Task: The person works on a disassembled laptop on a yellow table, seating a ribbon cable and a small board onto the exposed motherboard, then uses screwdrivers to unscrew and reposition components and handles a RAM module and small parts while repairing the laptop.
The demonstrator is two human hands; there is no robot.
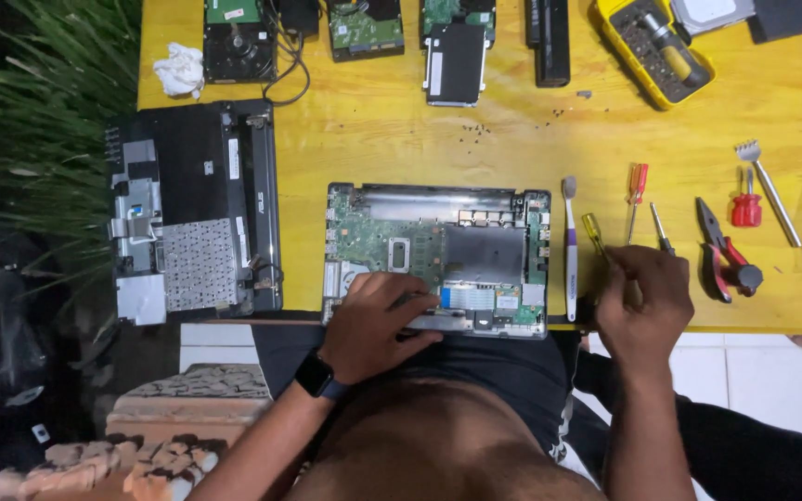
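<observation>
The laptop base (438, 255) lies opened at the table's (373, 139) near edge, green board and grey metal plates bare; the left hand (375, 325) rests flat on its front edge, fingers loosely spread; the right hand (642, 297) pinches a yellow-handled screwdriver (594, 232) beside a toothbrush (570, 250).

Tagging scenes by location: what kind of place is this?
Likely an informal electronics repair bench, perhaps outdoors or at home. An opened laptop base with its board exposed lies on a yellow table, with screwdrivers, pliers and bare hard drives around.
</observation>
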